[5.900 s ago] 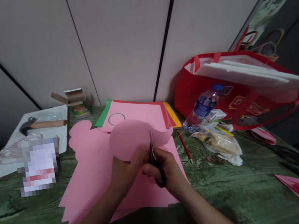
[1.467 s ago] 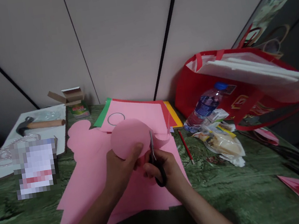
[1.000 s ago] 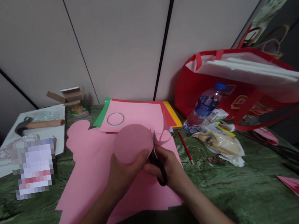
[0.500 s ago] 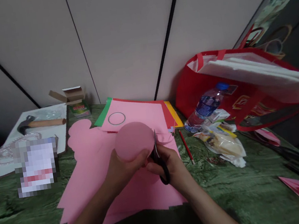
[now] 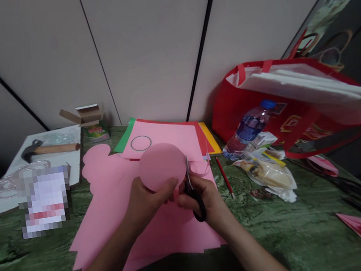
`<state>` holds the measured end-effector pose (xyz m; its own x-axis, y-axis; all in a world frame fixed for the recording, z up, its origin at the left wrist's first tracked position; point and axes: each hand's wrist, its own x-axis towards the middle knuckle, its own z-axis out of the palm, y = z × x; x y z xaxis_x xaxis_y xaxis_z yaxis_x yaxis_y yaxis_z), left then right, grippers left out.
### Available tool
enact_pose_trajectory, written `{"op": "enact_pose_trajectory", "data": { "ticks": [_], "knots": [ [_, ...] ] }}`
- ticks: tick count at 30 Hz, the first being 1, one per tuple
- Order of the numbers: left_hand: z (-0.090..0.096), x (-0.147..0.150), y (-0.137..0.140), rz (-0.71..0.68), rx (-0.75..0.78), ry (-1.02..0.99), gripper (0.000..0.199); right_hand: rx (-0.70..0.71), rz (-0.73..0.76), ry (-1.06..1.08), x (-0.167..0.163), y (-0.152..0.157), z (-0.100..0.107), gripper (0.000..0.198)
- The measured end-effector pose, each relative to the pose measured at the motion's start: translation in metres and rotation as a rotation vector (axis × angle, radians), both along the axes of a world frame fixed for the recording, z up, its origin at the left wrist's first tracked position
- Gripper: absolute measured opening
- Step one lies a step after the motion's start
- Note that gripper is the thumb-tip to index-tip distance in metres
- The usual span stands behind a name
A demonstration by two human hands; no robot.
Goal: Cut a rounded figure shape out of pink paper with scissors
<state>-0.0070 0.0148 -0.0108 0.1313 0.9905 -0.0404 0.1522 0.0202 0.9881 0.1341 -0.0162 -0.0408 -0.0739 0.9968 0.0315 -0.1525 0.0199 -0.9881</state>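
Between thumb and fingers, my left hand (image 5: 150,203) pinches a round pink paper disc (image 5: 162,165), held up above the table. My right hand (image 5: 207,199) is closed on black-handled scissors (image 5: 197,205), whose blades point up along the disc's right edge. A thin offcut of pink paper (image 5: 200,167) hangs to the right of the blades. Under both hands lie large pink paper sheets (image 5: 111,218), with cut pink circles (image 5: 97,159) at their upper left. A round ring (image 5: 141,143) rests on the pink sheet behind the disc.
To the right lie a red pencil (image 5: 225,177), a water bottle (image 5: 249,127), a plastic packet (image 5: 271,174) and a red bag (image 5: 229,101). At left, a hammer (image 5: 53,148) lies on a white board (image 5: 76,167) near an opened box (image 5: 95,130). More scissors (image 5: 354,188) lie far right.
The disc has turned and risen slightly in my left hand. The scissor blades look closer together along its edge, and the offcut has shifted a little.
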Motion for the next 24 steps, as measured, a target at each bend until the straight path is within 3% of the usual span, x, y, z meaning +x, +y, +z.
{"op": "enact_pose_trajectory", "data": {
  "ticks": [24],
  "knots": [
    [-0.0018,-0.0016,0.0008,-0.029,0.069,-0.057,0.029,0.014,-0.051,0.001,-0.0043,-0.0009,0.0026,0.028]
  ]
}}
